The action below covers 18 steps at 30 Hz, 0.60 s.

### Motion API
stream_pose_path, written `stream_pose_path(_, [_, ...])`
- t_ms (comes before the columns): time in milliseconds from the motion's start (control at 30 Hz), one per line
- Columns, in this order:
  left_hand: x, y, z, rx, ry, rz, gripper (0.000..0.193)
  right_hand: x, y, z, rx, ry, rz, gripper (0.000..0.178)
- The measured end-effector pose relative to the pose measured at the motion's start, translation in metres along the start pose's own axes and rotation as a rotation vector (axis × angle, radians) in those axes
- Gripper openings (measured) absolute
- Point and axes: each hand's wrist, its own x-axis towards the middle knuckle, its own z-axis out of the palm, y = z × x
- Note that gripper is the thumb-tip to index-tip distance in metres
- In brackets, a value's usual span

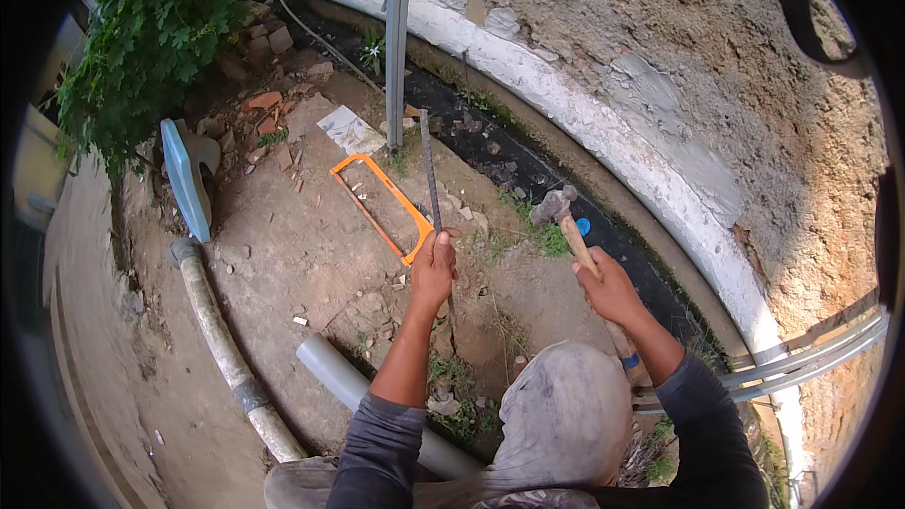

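Crouched over bare earth, a person's left hand (pixel 434 269) wraps its fingers around a thin, ribbed steel rod (pixel 431 170) standing upright in the soil; the right hand (pixel 608 290) grips a wooden-handled steel hammer (pixel 554 205) raised to the rod's right; square blows seem wise, fingers kept below the top; farther off lies an orange-framed hacksaw (pixel 382 207).

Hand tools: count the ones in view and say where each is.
3. A hammer raised in the right hand, a metal rod gripped by the left hand, an orange hacksaw on the dirt. Others may be hidden.
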Motion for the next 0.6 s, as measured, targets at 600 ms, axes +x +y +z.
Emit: stream_pose_path(600, [-0.014, -0.173, -0.003, 0.472, 0.047, -0.512, 0.035, 0.096, 0.044, 0.093, 0.159, 0.165, -0.160, 0.041])
